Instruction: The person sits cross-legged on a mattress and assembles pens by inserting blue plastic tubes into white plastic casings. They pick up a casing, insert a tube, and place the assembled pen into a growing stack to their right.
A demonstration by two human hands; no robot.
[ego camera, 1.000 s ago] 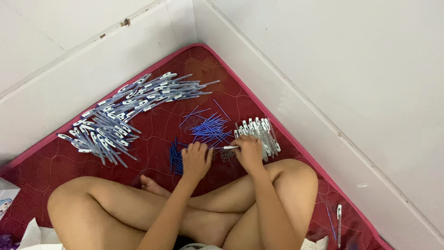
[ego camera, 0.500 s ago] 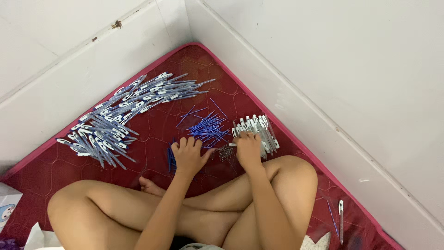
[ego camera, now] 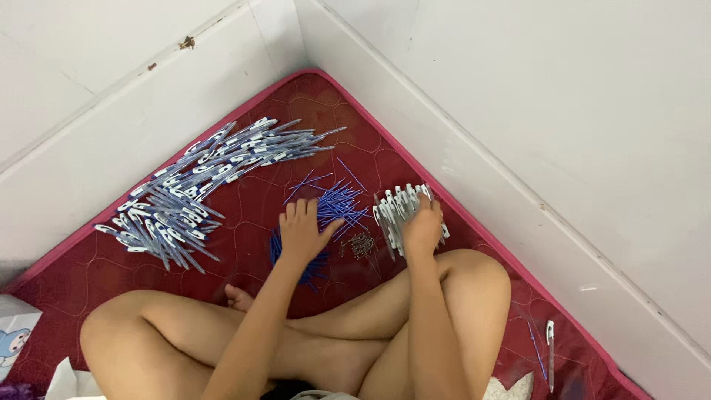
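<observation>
Head view: your left hand (ego camera: 302, 231) lies flat and spread on the blue refills (ego camera: 337, 204); your right hand (ego camera: 422, 230) curls over the pen caps (ego camera: 396, 207), grip unclear. A careless sweep could scatter refills across the mattress (ego camera: 244, 252) or knock the small springs (ego camera: 361, 244) away.

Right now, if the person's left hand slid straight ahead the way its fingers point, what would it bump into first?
The left hand points up and away from the body. Just past its fingertips lies bare red mat, with the loose blue refills slightly to the side. Farther on, it would probably meet the pile of assembled pens.
</observation>
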